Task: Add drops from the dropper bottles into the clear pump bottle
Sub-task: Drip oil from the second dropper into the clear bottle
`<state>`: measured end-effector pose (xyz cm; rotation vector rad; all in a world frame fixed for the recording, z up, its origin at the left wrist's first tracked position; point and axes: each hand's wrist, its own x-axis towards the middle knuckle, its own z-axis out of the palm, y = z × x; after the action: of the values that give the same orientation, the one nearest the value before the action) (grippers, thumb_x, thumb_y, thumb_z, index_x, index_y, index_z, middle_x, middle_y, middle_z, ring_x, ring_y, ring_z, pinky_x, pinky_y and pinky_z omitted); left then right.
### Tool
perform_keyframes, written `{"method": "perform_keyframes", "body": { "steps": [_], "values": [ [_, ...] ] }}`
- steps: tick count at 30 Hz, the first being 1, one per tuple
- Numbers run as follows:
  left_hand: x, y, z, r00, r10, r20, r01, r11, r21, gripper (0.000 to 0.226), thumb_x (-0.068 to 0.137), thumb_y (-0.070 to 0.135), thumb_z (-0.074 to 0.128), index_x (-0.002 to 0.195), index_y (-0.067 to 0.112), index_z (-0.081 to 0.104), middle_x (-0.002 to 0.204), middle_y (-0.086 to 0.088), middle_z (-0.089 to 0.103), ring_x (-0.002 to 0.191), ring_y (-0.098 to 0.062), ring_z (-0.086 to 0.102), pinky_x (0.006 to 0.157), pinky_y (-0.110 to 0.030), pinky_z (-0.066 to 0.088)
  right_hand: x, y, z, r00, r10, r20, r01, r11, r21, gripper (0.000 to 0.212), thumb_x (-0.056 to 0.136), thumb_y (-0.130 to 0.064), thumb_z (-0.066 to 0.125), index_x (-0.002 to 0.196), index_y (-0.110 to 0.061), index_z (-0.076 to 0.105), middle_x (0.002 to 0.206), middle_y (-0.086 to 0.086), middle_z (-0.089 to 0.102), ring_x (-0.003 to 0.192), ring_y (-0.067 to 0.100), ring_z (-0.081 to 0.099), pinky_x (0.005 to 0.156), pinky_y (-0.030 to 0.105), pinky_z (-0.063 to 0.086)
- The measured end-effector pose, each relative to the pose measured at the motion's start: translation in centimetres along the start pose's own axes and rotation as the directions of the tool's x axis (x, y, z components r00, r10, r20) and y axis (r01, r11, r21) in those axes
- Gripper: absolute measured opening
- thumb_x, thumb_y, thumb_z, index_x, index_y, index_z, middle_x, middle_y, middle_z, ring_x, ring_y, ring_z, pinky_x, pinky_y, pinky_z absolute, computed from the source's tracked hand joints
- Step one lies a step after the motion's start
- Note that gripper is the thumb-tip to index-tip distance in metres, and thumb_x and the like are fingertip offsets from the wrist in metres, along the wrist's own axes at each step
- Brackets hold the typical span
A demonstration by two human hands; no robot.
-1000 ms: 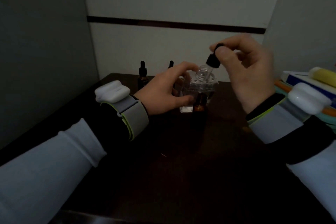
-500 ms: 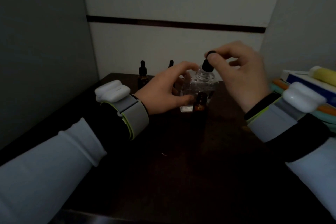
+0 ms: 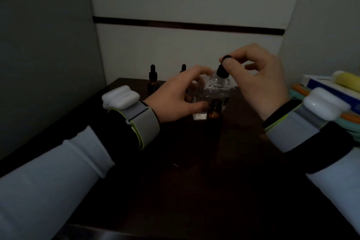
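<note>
Our left hand (image 3: 175, 95) curls round the clear pump bottle (image 3: 216, 91) on the dark table (image 3: 194, 181). Our right hand (image 3: 261, 84) pinches the black dropper (image 3: 222, 71) at its open neck. An uncapped amber bottle (image 3: 214, 112) stands just in front, hiding part of its base. Two capped dropper bottles (image 3: 153, 82) stand behind, one mostly hidden by our left hand.

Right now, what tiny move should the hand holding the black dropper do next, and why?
Probably squeeze the bulb gently. The right hand pinches the black rubber-topped dropper, which sits at the open neck of the clear square pump bottle, and the left hand grips that bottle to steady it.
</note>
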<state>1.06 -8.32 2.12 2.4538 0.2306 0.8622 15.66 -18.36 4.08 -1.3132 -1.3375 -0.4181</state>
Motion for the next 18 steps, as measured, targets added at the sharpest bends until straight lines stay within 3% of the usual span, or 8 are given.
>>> {"method": "perform_keyframes", "body": {
  "steps": [8, 11, 15, 18],
  "values": [
    [0.0, -0.1, 0.0, 1.0, -0.014, 0.008, 0.014, 1.0, 0.008, 0.058, 0.081, 0.014, 0.071, 0.129, 0.028, 0.042, 0.12, -0.002, 0.053, 0.101, -0.011, 0.058, 0.079, -0.024, 0.051, 0.0, -0.1, 0.0, 1.0, 0.008, 0.0, -0.008, 1.0, 0.012, 0.012, 0.081, -0.037, 0.057, 0.082, -0.029, 0.065, 0.081, -0.018, 0.058, 0.089, 0.013, 0.057, 0.077, 0.027, 0.043],
    [0.0, -0.1, 0.0, 1.0, -0.014, 0.007, 0.014, 1.0, 0.005, 0.056, 0.08, 0.014, 0.071, 0.124, 0.033, 0.041, 0.117, -0.002, 0.054, 0.101, -0.011, 0.057, 0.078, -0.023, 0.051, 0.2, -0.4, -0.3, 0.996, -0.003, -0.084, 0.009, 0.997, 0.072, 0.009, 0.083, -0.037, 0.055, 0.087, -0.034, 0.062, 0.089, -0.014, 0.06, 0.089, 0.006, 0.057, 0.075, 0.022, 0.042],
    [0.0, 0.0, -0.1, 1.0, -0.018, 0.015, 0.018, 1.0, 0.0, 0.056, 0.081, 0.015, 0.071, 0.12, 0.038, 0.039, 0.117, -0.001, 0.054, 0.102, -0.012, 0.057, 0.079, -0.025, 0.051, 0.7, -1.5, -1.4, 0.971, -0.031, -0.237, 0.08, 0.976, 0.2, 0.009, 0.088, -0.028, 0.053, 0.094, -0.027, 0.058, 0.091, -0.011, 0.061, 0.085, -0.006, 0.055, 0.075, 0.016, 0.043],
    [0.0, 0.0, -0.1, 1.0, -0.023, 0.019, 0.023, 1.0, -0.006, 0.056, 0.081, 0.014, 0.07, 0.119, 0.04, 0.038, 0.118, -0.001, 0.053, 0.102, -0.011, 0.057, 0.079, -0.024, 0.05, 0.9, -1.9, -1.6, 0.972, -0.013, -0.234, 0.071, 0.968, 0.242, 0.008, 0.084, -0.031, 0.053, 0.087, -0.026, 0.058, 0.085, -0.01, 0.062, 0.082, -0.003, 0.056, 0.075, 0.017, 0.044]
  ]
}}
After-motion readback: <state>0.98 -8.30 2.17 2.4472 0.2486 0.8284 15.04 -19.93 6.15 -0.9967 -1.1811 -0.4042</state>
